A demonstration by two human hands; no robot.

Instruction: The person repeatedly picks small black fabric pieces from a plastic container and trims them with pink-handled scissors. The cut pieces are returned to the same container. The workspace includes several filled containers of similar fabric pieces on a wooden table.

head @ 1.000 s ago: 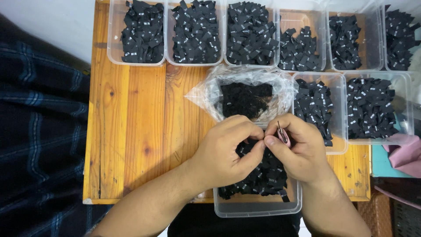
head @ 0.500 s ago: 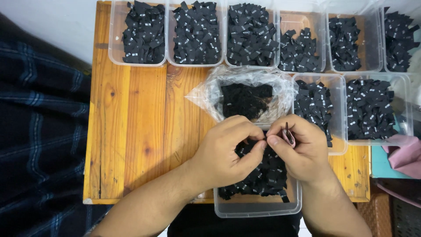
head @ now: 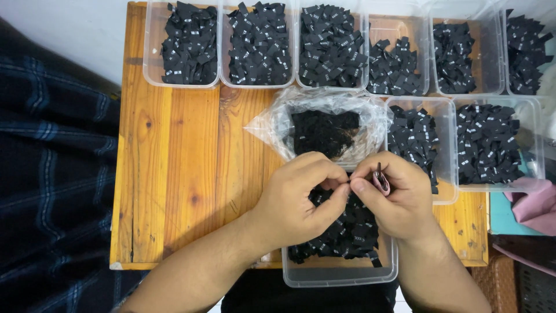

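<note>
My left hand (head: 298,194) and my right hand (head: 394,194) meet fingertip to fingertip above a clear plastic tub (head: 341,275) full of small black fabric labels (head: 347,232). The right hand pinches a thin stack of labels (head: 381,178) with pinkish edges, held upright between thumb and fingers. The left hand's fingers are curled in against the right thumb; what they pinch is hidden. Just beyond the hands lies an open clear plastic bag (head: 272,124) holding a heap of black labels (head: 324,132).
A wooden table (head: 174,174) carries two rows of clear tubs (head: 182,81) packed with black labels, along the far edge and at the right (head: 498,145). Dark plaid cloth (head: 52,174) lies left of the table. Pink fabric (head: 536,206) sits at the right edge.
The stack in my right hand has shifted slightly and stands a little more upright. Both hands stay in the same place over the near tub.
</note>
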